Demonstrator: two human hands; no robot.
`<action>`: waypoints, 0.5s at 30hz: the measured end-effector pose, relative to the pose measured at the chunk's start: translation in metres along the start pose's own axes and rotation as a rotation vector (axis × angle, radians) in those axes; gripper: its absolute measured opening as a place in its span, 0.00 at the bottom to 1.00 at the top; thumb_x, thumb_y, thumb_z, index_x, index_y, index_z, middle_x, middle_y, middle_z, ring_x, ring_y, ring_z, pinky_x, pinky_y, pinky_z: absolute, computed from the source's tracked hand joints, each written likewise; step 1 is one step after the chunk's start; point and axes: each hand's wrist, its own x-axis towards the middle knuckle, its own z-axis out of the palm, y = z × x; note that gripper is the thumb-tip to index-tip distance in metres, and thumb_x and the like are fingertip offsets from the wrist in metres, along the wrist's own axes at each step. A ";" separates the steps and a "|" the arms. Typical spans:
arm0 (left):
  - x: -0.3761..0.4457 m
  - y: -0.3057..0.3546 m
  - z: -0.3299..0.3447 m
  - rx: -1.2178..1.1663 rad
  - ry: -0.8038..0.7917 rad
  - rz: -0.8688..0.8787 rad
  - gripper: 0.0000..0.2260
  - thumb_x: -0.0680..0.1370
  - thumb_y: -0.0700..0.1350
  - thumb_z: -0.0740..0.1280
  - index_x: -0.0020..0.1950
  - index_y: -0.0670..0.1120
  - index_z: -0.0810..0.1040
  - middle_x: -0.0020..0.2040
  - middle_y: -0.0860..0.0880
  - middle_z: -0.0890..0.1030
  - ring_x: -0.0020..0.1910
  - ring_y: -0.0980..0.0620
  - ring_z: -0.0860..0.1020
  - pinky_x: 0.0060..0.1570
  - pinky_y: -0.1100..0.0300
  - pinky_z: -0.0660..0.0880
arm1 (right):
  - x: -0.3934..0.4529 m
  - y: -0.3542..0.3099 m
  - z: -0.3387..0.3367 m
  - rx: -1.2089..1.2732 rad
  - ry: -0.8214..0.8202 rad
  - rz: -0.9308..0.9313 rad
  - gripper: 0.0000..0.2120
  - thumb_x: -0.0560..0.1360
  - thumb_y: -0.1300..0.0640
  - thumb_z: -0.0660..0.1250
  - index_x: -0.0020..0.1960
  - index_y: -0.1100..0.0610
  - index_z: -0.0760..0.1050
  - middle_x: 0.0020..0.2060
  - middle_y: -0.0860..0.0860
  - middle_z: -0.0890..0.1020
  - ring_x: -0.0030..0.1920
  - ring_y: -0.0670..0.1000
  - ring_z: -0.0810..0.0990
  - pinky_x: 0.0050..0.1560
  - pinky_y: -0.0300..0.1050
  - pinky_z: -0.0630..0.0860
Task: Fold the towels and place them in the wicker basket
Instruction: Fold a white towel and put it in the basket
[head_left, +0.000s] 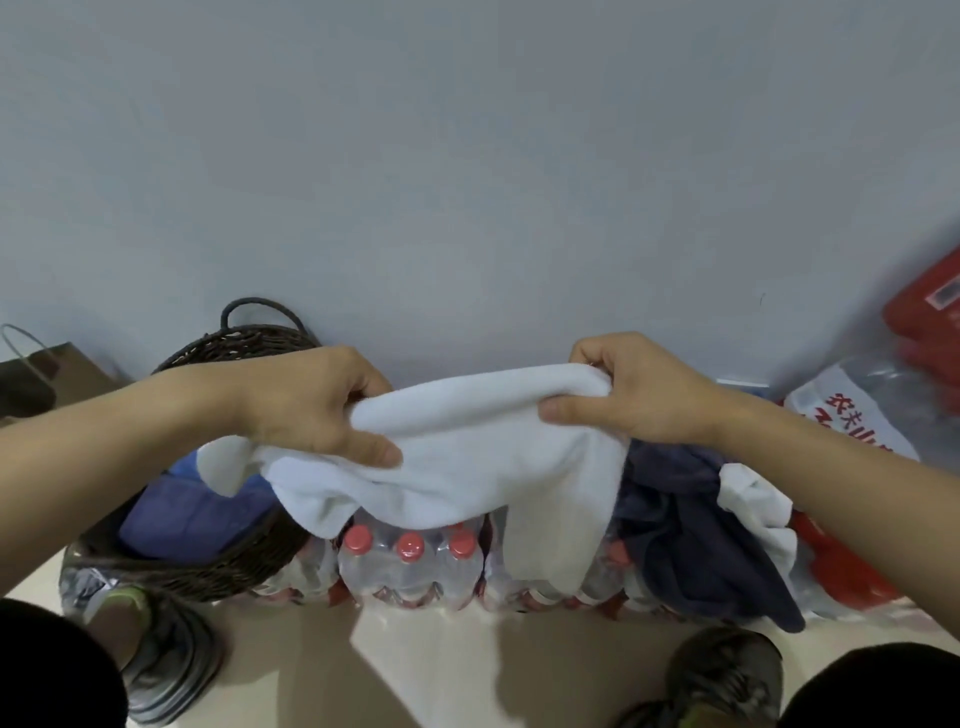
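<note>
I held the white towel (467, 457) above the water bottles (410, 561), my left hand (306, 400) and right hand (634, 395) each pinching its top edge between thumb and curled fingers, beside the basket (208, 566).

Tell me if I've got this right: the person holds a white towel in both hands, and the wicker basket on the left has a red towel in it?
Not quite: the head view shows a blue towel, not red, in the wicker basket. Both the left hand and right hand do hold the white towel.
</note>
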 end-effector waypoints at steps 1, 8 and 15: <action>0.000 -0.002 0.000 0.004 0.015 -0.003 0.11 0.70 0.61 0.75 0.42 0.55 0.82 0.38 0.57 0.84 0.38 0.57 0.82 0.39 0.58 0.79 | 0.000 0.001 -0.001 -0.007 0.041 -0.003 0.16 0.67 0.45 0.79 0.36 0.51 0.74 0.29 0.40 0.78 0.29 0.40 0.75 0.29 0.32 0.69; -0.002 -0.015 -0.003 -0.059 0.039 0.031 0.12 0.70 0.55 0.77 0.45 0.51 0.80 0.40 0.55 0.84 0.40 0.55 0.82 0.42 0.55 0.79 | -0.002 0.010 -0.013 -0.085 0.140 -0.004 0.13 0.66 0.41 0.77 0.35 0.48 0.78 0.29 0.44 0.78 0.29 0.41 0.74 0.29 0.31 0.67; 0.000 -0.032 -0.009 -0.084 -0.008 -0.078 0.13 0.70 0.64 0.71 0.42 0.56 0.82 0.41 0.57 0.85 0.41 0.59 0.83 0.43 0.64 0.77 | -0.003 0.025 -0.029 -0.231 0.210 0.110 0.29 0.62 0.30 0.72 0.33 0.58 0.76 0.26 0.50 0.74 0.25 0.43 0.69 0.29 0.40 0.65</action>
